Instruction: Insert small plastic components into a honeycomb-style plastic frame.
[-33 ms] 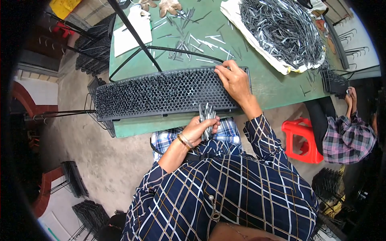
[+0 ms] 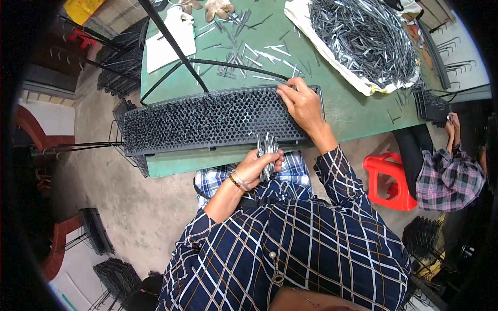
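A bundle of thin, silvery metal strips is clasped in my left hand, close to my lap and just below the table's near edge. Their upper ends fan out above my thumb. In front of me lies a long black tray full of round holes. Dark pieces crowd the holes at its left and middle, while its right part shows more bare holes. My right hand rests over the tray's right end, fingers bent and tips pressed together at the far rim. Whatever these fingertips hold, if anything, is too small to make out.
Loose strips lie scattered on the green table. A white sack heaped with strips stands at the far right. Black rods rise behind the tray. A red stool and a co-worker are at right.
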Action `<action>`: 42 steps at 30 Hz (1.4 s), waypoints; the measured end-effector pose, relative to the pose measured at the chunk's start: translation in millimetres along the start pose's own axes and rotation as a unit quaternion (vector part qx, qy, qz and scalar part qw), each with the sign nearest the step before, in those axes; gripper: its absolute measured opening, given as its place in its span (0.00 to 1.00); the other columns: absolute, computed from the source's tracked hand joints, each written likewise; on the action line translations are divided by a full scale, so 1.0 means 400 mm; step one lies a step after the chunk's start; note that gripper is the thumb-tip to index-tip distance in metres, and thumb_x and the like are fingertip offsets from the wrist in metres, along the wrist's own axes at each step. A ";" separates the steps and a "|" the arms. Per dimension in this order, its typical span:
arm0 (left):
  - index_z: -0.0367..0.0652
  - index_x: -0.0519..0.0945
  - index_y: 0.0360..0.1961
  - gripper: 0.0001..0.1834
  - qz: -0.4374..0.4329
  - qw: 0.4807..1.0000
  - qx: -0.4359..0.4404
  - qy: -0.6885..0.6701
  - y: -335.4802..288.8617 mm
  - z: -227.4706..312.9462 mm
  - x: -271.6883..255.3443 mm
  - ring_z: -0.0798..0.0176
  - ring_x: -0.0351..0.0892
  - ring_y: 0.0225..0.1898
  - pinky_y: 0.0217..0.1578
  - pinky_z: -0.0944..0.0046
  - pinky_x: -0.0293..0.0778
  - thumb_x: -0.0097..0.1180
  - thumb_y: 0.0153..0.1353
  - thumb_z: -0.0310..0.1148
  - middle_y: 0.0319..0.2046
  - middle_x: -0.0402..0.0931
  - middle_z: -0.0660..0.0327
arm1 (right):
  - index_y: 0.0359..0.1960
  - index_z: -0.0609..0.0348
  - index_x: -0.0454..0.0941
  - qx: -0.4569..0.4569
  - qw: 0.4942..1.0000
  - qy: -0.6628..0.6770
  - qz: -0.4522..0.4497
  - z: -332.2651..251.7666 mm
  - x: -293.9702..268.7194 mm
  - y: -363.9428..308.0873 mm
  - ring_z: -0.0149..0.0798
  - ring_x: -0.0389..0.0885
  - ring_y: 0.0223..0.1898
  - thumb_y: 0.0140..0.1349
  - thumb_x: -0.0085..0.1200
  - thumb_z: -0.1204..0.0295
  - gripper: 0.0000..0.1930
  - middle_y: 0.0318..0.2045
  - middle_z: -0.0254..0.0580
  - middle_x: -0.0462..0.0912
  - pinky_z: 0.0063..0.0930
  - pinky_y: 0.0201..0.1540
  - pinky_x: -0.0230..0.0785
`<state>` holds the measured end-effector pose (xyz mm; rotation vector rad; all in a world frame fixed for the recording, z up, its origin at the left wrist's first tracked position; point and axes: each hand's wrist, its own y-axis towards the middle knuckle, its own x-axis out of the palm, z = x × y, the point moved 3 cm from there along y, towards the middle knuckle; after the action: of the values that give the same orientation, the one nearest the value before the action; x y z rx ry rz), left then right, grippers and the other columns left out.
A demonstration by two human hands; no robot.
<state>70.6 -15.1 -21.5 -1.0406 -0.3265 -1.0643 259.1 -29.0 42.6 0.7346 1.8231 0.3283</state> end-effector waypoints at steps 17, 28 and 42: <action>0.36 0.73 0.44 0.12 -0.015 0.999 0.025 -0.026 -0.013 0.028 0.037 0.65 0.78 0.34 0.35 0.64 0.79 0.52 0.61 0.31 0.35 0.76 0.58 | 0.32 0.66 0.81 0.359 0.764 0.474 -0.250 -0.066 -0.018 -0.126 0.20 0.71 0.20 0.58 0.58 0.67 0.12 0.19 0.31 0.78 0.16 0.21 0.63; 0.39 0.75 0.43 0.11 0.027 0.994 0.103 0.004 -0.009 0.029 0.039 0.71 0.76 0.30 0.28 0.73 0.73 0.52 0.61 0.32 0.33 0.78 0.62 | 0.37 0.65 0.81 0.385 0.772 0.466 -0.197 -0.077 -0.018 -0.134 0.19 0.69 0.20 0.58 0.58 0.71 0.10 0.22 0.32 0.79 0.12 0.21 0.61; 0.40 0.76 0.41 0.09 0.083 0.990 0.111 0.016 -0.009 0.024 0.037 0.72 0.76 0.29 0.26 0.73 0.73 0.52 0.62 0.32 0.32 0.78 0.62 | 0.40 0.64 0.79 0.375 0.789 0.465 -0.142 -0.059 -0.019 -0.136 0.19 0.69 0.20 0.59 0.55 0.73 0.10 0.28 0.34 0.82 0.11 0.23 0.61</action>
<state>77.3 -15.8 -4.7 -0.8351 -0.3196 -0.8726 221.4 -73.0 27.2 0.8772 3.0478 -0.3559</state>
